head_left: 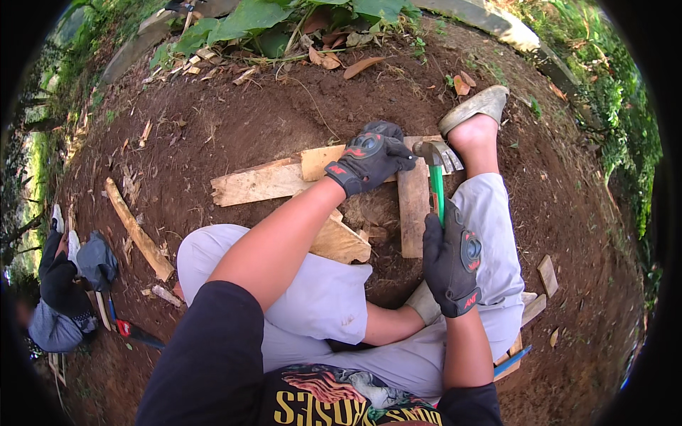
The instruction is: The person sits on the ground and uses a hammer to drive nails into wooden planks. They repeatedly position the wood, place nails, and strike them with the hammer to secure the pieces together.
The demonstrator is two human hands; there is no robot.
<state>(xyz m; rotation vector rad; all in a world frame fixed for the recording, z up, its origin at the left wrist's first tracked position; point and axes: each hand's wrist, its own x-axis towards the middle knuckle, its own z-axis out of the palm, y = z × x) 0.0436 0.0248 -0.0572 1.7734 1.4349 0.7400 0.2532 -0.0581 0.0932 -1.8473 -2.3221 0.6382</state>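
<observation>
My right hand [452,263], in a black glove with red marks, grips the green handle of a claw hammer [437,186]. The metal hammer head is over the far end of an upright-running plank [414,216]. My left hand [371,157], gloved alike, has its fingers pinched together beside that end, close to the hammer head. Whatever the fingertips hold is too small to make out. Under the left hand lies a short pale wood block [318,163], partly covered. A longer board [257,184] stretches left from it, and an angled wood piece [339,241] lies nearer me.
My legs in light grey trousers frame the wood on brown soil. A long stick [138,231] lies at left. Farther left are another person [60,305] and a red-handled saw [128,329]. Wood scraps [547,277] and a blue tool [513,361] lie at right. Leafy plants [249,21] grow at the back.
</observation>
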